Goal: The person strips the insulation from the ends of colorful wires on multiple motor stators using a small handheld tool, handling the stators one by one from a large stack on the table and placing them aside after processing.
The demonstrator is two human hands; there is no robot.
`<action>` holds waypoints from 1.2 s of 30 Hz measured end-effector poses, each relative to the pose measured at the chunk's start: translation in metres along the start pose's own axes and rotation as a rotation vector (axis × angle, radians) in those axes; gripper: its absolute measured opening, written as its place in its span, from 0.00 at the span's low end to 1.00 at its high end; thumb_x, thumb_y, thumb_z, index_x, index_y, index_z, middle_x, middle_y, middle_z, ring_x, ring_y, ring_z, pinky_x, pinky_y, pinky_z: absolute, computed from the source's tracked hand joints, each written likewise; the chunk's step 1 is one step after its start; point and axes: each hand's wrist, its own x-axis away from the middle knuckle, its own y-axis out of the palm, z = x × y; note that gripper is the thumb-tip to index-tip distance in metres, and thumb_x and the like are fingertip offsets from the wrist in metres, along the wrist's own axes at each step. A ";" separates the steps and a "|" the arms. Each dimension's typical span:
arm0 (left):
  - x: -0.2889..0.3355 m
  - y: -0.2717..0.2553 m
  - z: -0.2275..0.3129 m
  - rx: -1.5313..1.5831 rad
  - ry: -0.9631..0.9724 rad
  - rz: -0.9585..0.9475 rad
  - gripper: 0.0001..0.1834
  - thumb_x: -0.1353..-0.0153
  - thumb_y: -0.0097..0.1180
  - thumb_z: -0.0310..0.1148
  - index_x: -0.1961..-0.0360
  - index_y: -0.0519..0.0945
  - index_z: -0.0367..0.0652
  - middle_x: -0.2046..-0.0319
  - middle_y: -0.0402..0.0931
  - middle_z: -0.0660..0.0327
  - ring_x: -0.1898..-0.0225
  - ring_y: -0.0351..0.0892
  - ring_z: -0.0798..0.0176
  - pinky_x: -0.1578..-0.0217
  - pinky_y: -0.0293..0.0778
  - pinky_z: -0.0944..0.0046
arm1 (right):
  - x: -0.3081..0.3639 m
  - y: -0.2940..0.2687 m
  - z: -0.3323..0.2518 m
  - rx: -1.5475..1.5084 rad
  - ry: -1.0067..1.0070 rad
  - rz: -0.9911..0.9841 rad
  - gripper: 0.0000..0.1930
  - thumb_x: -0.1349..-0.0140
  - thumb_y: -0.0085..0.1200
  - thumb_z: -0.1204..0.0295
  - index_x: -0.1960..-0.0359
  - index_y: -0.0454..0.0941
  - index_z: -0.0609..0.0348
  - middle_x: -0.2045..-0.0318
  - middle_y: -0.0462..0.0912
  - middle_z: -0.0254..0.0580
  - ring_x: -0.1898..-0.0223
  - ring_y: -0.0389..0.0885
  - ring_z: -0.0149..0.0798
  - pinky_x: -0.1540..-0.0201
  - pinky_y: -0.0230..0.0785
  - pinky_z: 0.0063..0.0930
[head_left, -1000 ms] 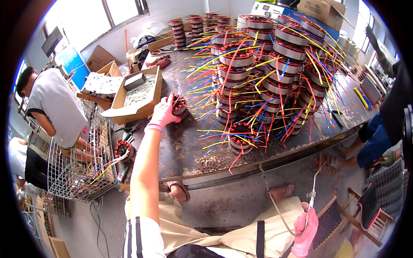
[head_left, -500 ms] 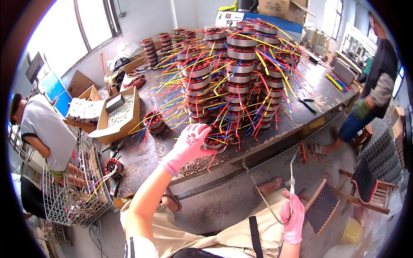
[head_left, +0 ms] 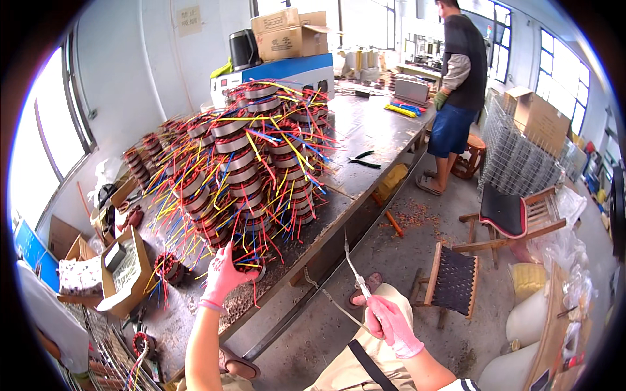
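Observation:
My left hand (head_left: 223, 279), in a pink glove, is at the near table edge. Its fingers and thumb curve around the side of a small motor stator (head_left: 259, 268) with red windings, partly hidden by the hand. My right hand (head_left: 393, 324), also pink-gloved, is closed around a slim metal wand (head_left: 357, 274) with a thin bent tip. A thin hose (head_left: 332, 301) runs beside the wand to my right hand. Behind my left hand stand tall stacks of stators (head_left: 244, 179), with red, yellow and blue wire leads sticking out on all sides.
A single stator (head_left: 169, 268) and an open carton (head_left: 128, 274) lie on the table (head_left: 355, 130) to the left. Black-handled pliers (head_left: 364, 159) lie farther right. A person (head_left: 462, 85) stands beyond the table. Stools (head_left: 450, 281) and wire crates (head_left: 515, 146) are at the right.
The view has swung to the right, so the stacks sit farther left. The wand has tilted, its tip now pointing up and left. My left hand stays at the same stator.

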 end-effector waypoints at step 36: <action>0.190 -0.062 -0.135 0.325 0.033 -0.177 0.56 0.54 0.71 0.58 0.30 0.62 0.38 0.28 0.52 0.43 0.25 0.44 0.39 0.28 0.46 0.45 | -0.001 0.113 0.056 0.344 0.389 -0.388 0.26 0.24 0.41 0.54 0.50 0.75 0.71 0.89 0.60 0.26 0.88 0.53 0.21 0.83 0.45 0.19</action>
